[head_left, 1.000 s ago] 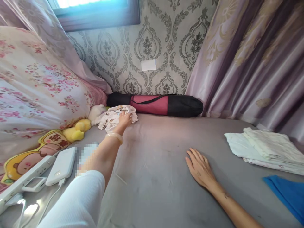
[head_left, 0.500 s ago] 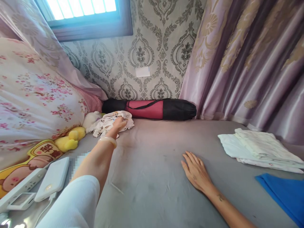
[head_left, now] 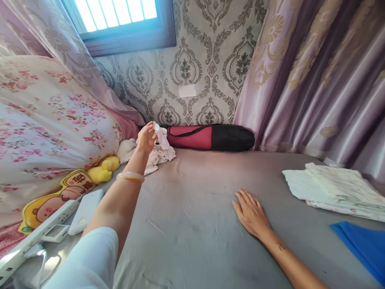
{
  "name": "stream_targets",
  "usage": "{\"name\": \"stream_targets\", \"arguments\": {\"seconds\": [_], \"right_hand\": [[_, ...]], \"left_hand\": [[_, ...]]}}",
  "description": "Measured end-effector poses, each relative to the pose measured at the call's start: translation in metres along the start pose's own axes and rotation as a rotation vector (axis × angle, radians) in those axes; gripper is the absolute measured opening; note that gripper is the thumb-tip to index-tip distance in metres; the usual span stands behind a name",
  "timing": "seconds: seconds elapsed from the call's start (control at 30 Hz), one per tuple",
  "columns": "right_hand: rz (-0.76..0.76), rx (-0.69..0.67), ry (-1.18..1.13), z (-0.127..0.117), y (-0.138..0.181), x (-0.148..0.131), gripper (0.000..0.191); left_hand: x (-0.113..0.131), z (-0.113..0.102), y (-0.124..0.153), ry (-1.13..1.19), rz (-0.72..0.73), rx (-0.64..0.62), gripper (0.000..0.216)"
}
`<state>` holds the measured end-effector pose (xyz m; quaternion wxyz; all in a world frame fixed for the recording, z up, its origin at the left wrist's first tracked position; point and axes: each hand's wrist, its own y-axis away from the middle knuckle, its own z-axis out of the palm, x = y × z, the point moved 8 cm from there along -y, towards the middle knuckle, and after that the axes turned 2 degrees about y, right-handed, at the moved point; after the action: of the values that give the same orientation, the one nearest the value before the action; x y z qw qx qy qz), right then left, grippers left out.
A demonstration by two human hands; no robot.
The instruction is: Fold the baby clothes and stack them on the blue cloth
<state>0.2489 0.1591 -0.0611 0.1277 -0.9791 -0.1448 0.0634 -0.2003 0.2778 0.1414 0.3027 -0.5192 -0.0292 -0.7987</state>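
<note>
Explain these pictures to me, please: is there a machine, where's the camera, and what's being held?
There's no machine: these are a person's two bare hands. The camera sits on their head, looking forward and down. The left hand holds up part of a crumpled pale cloth. The right hand rests palm-down on the grey sheet. To the right lie folded cloths and a blue cloth; at the back, a red and black bag; at the left, a power strip and a yellow toy.
</note>
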Motion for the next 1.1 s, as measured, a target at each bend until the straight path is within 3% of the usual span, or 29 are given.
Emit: {"name": "stream_targets", "arguments": {"seconds": [0.23, 0.47, 0.67, 0.87, 0.97, 1.1], "right_hand": [[0.004, 0.001, -0.004, 0.002, -0.002, 0.000, 0.054], [0.015, -0.067, -0.025, 0.006, -0.003, 0.004, 0.053], [0.053, -0.119, -0.200, 0.002, -0.011, 0.003, 0.047], [-0.046, -0.095, -0.630, -0.033, -0.022, -0.056, 0.042], [0.013, -0.156, -0.876, -0.035, -0.028, -0.083, 0.038], [0.140, -0.113, -1.016, -0.027, -0.039, -0.096, 0.044]], "left_hand": [[0.051, 0.052, 0.022, 0.182, 0.137, -0.227, 0.024], [0.080, 0.099, 0.064, 0.238, 0.216, -0.421, 0.029], [0.066, 0.131, 0.101, 0.246, 0.134, -0.501, 0.034], [0.046, 0.168, 0.145, 0.237, 0.047, -0.657, 0.037], [0.043, 0.186, 0.167, 0.240, 0.013, -0.714, 0.039], [0.040, 0.206, 0.189, 0.247, -0.030, -0.769, 0.040]]}}
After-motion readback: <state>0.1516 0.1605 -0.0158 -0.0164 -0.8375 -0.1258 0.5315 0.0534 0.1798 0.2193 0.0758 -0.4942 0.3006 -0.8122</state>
